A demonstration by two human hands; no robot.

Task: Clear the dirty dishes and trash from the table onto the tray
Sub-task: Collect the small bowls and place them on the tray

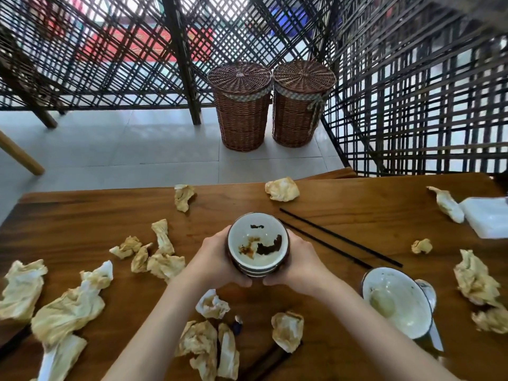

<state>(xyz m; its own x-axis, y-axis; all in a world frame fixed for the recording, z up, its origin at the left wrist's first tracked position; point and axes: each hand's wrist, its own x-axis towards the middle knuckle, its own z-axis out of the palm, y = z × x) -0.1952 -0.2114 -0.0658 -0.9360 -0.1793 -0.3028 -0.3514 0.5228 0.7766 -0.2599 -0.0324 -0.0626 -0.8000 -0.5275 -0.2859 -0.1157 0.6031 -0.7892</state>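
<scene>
Both hands clasp a stack of dirty bowls [257,244] at the middle of the wooden tabletop [343,204]: the left hand [217,259] curls round its left side, the right hand [298,264] round its right. Sauce stains the top bowl. Crumpled stained napkins [68,306] litter the tabletop all around. Black chopsticks [339,240] lie just right of the stack. Nearer right stands another dirty bowl [395,301] with a spoon [428,292] beside it. Folded white napkins [488,217] sit at the far right. Two lidded wicker baskets [242,105] stand on the floor beyond.
</scene>
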